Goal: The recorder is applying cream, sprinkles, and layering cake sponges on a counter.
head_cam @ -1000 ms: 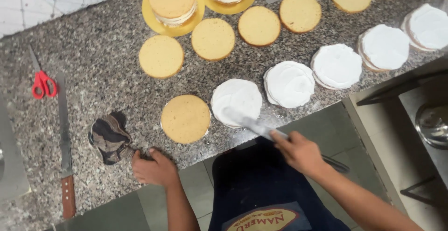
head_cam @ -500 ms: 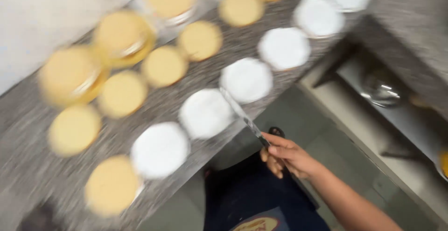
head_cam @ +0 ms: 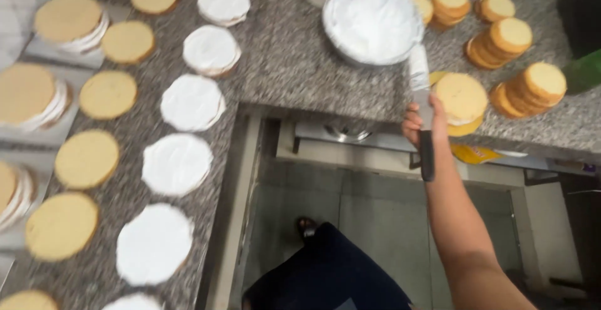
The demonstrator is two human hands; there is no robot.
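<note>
My right hand (head_cam: 423, 121) grips a long spatula knife (head_cam: 421, 97) by its black handle, the cream-smeared blade pointing up toward a wide metal bowl of white cream (head_cam: 373, 21). The blade tip sits just at the bowl's right rim. Right beside the hand lies a plain round cake layer (head_cam: 461, 96) on a yellow board. Along the left counter run cream-covered cake rounds (head_cam: 177, 163) next to bare golden rounds (head_cam: 87, 158). My left hand is out of view.
Stacks of small golden cake rounds (head_cam: 516, 66) fill the counter right of the bowl. A grey speckled granite counter (head_cam: 288, 66) bends in an L. Below it are an open shelf with a metal pot (head_cam: 347, 132), a tiled floor and my dark apron (head_cam: 325, 272).
The view has swung right, from the row of cake rounds to the cream bowl. My right hand has carried the spatula over to the bowl's rim. The left hand has left the view.
</note>
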